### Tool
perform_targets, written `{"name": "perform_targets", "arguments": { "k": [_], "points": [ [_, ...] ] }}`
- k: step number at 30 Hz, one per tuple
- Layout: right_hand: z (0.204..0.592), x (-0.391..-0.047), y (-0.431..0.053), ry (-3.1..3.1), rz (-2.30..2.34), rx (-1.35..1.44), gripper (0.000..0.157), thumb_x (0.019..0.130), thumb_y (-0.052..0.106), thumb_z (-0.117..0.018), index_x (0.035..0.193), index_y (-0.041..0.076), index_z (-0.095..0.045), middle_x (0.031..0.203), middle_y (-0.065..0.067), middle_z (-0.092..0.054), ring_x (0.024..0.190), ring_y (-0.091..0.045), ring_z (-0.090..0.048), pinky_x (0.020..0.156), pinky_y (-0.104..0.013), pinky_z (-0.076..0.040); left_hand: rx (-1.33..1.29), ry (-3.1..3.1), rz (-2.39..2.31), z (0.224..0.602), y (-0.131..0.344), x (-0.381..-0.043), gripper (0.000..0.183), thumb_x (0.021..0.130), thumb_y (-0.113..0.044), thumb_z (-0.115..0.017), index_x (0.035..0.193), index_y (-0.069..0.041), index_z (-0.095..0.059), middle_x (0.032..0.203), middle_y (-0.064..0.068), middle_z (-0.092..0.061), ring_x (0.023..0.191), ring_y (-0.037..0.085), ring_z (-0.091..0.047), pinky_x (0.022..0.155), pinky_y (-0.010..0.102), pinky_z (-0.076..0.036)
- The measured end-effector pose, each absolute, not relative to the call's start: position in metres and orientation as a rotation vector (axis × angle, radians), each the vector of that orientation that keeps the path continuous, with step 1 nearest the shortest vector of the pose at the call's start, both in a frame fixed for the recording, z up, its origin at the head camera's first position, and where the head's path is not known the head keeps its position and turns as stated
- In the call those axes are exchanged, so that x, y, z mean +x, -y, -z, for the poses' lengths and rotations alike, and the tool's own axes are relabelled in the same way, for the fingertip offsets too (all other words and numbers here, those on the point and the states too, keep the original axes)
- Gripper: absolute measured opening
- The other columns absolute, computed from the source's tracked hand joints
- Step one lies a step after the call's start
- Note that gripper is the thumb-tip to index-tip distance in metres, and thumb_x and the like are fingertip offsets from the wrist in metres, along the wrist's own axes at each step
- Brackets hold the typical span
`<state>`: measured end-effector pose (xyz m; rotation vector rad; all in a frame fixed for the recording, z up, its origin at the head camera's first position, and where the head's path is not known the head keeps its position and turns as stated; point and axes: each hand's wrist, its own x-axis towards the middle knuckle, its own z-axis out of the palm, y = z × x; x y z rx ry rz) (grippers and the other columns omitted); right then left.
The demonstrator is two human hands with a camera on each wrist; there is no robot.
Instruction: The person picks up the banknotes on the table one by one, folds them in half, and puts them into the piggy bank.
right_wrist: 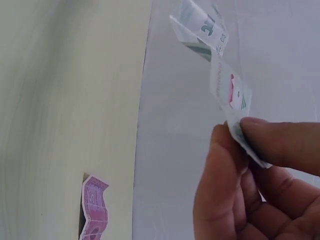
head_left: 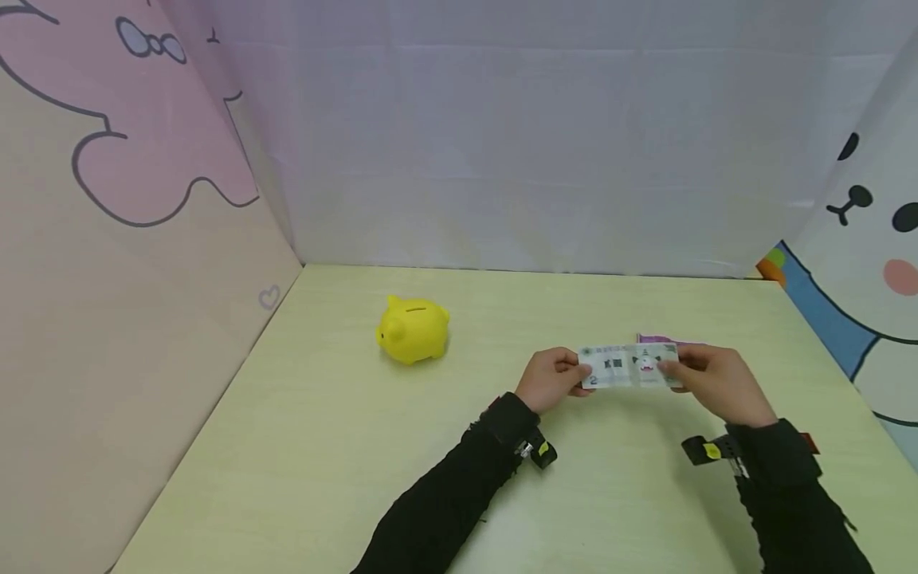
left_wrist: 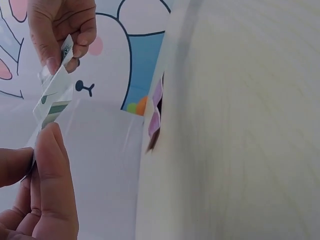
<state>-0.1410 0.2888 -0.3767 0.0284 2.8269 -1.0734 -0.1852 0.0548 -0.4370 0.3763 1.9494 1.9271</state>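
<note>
A creased white-and-green play banknote [head_left: 617, 367] is stretched between both hands above the table. My left hand [head_left: 551, 379] pinches its left end between thumb and fingers. At the opposite end, my right hand [head_left: 717, 381] pinches it the same way. The right wrist view shows the note [right_wrist: 231, 90] bent in zigzag folds, with a small pink-and-red picture on it. Behind the held note, a purple banknote [right_wrist: 94, 210] lies creased on the table; in the head view it is mostly hidden, with only its upper edge [head_left: 653, 339] showing.
A yellow piggy bank [head_left: 413, 330] with a slot on top stands on the pale wooden table [head_left: 301, 446], left of the hands. White cloth [head_left: 502, 159] hangs along the table's back edge. Printed cartoon panels flank both sides.
</note>
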Motion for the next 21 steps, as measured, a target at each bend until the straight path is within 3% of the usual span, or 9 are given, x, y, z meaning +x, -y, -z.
{"name": "perform_targets", "arguments": {
  "k": [4, 9, 13, 21],
  "points": [
    [0.377, -0.143, -0.282, -2.818, 1.112, 0.004, 0.048, 0.102, 0.028, -0.052, 0.128, -0.013, -0.053, 0.116, -0.03, -0.062, 0.086, -0.028, -0.066, 0.071, -0.026, -0.057, 0.395, -1.991, -1.93, 0.433, -0.044, -0.186, 0.018, 0.097, -0.002, -0.058, 0.11, 0.009, -0.061, 0.101, 0.028, -0.067, 0.086, 0.039, -0.07, 0.08, 0.035, -0.061],
    [0.377, -0.145, -0.274, -2.808, 1.173, -0.013, 0.047, 0.103, 0.027, -0.052, 0.129, -0.012, -0.053, 0.119, -0.03, -0.061, 0.087, -0.025, -0.067, 0.074, -0.027, -0.059, 0.429, -2.042, -1.917, 0.423, -0.031, -0.185, 0.019, 0.097, -0.001, -0.057, 0.111, 0.01, -0.061, 0.102, 0.029, -0.065, 0.088, 0.043, -0.068, 0.08, 0.032, -0.06],
    [0.377, -0.148, -0.266, -2.801, 1.244, -0.03, 0.044, 0.102, 0.027, -0.053, 0.127, -0.009, -0.056, 0.12, -0.027, -0.062, 0.088, -0.024, -0.068, 0.074, -0.025, -0.06, 0.478, -2.12, -1.887, 0.414, -0.019, -0.186, 0.019, 0.097, -0.001, -0.057, 0.111, 0.01, -0.061, 0.103, 0.028, -0.065, 0.086, 0.04, -0.069, 0.079, 0.031, -0.06],
    [0.373, -0.156, -0.24, -2.754, 1.408, -0.059, 0.039, 0.1, 0.028, -0.058, 0.119, -0.006, -0.061, 0.118, -0.026, -0.064, 0.089, -0.025, -0.068, 0.072, -0.019, -0.058, 0.501, -2.209, -1.863, 0.404, 0.005, -0.19, 0.017, 0.097, -0.003, -0.058, 0.11, 0.007, -0.063, 0.104, 0.024, -0.068, 0.08, 0.029, -0.07, 0.082, 0.043, -0.06]
  ]
}}
